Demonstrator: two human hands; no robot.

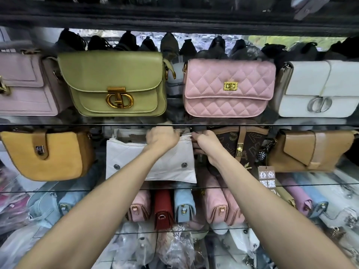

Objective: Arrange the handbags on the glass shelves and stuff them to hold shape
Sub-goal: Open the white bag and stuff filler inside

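A white handbag (pixel 134 162) with two dark snap studs stands on the middle glass shelf (pixel 58 191), its top open. My left hand (pixel 162 139) grips its upper rim near the zip. My right hand (pixel 206 141) holds the bag's right top corner, next to a dark brown patterned bag (pixel 246 144). On the same shelf sit a mustard bag (pixel 46 154) at left and a tan bag (pixel 310 152) at right. The shelf above holds a green bag (pixel 114 82), a pink quilted bag (pixel 229 88), a white bag (pixel 318 90) and a lilac bag (pixel 25 84).
The upper glass shelf edge (pixel 77 124) runs just above my hands. Below, pink, red and blue bags (pixel 163 208) stand end-on in a row. Plastic-wrapped bags (pixel 174 247) fill the bottom. Dark bags line the back of the top shelf. A paper tag (pixel 266 177) hangs from the brown bag.
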